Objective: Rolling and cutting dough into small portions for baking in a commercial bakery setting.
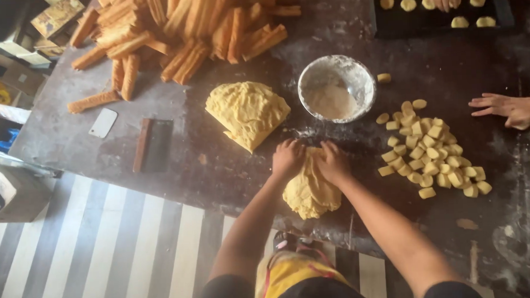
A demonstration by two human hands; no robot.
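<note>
A lump of yellow dough (307, 195) lies near the front edge of the dark work table (218, 163). My left hand (288, 158) and my right hand (333, 162) press side by side on its far end, fingers curled into it. A larger slab of the same dough (247, 112) lies just beyond my left hand. A pile of several small cut dough pieces (433, 152) sits to the right of my right hand.
A floury metal bowl (336, 88) stands behind the dough. Fried golden sticks (176, 30) are heaped at the back left. A dark scraper (151, 145) and white card (103, 122) lie left. Other people's hands are at the right (507, 108) and over a black tray (443, 7).
</note>
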